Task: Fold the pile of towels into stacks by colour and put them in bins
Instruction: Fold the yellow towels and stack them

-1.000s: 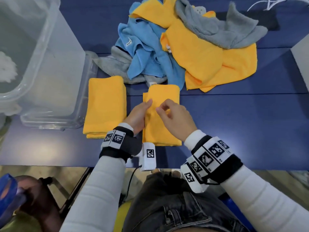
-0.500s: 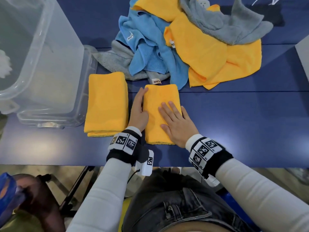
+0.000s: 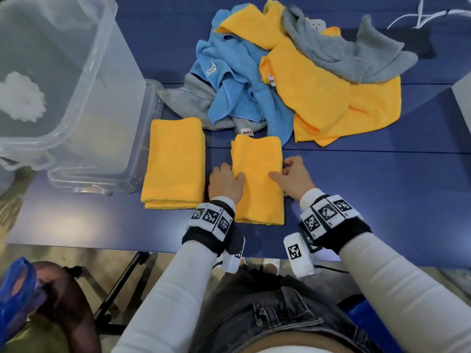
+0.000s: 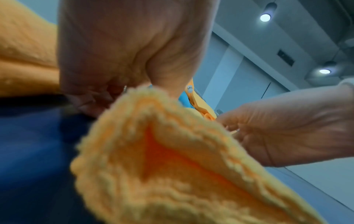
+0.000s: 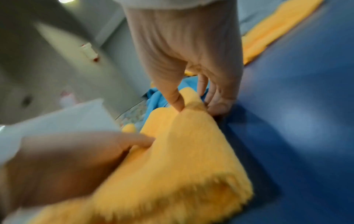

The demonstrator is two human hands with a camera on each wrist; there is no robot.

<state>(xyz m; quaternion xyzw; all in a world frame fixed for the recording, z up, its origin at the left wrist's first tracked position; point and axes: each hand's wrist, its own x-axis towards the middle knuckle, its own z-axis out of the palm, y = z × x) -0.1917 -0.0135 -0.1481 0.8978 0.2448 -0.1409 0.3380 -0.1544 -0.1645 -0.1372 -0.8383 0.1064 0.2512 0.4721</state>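
A folded yellow towel (image 3: 257,174) lies on the blue table in front of me. My left hand (image 3: 229,174) grips its left edge, thumb on top and fingers curled under. My right hand (image 3: 283,171) pinches its right edge the same way. In the left wrist view the towel's near corner (image 4: 172,166) fills the frame, with my left hand (image 4: 122,91) behind it. The right wrist view shows my right hand (image 5: 193,106) with the thumb on the towel (image 5: 182,151) and the fingers at its edge. A second folded yellow towel (image 3: 175,161) lies just to the left.
A loose pile sits behind: blue towel (image 3: 237,80), yellow towels (image 3: 331,103), grey towels (image 3: 344,54). A clear plastic bin (image 3: 107,72) stands at the left, close to the folded stack. Bare blue table (image 3: 369,200) stretches to the right. The table's front edge is near my wrists.
Both hands left the top of the folded towel, where they lay flat half a second ago, and now hold its left and right edges with thumbs on top.
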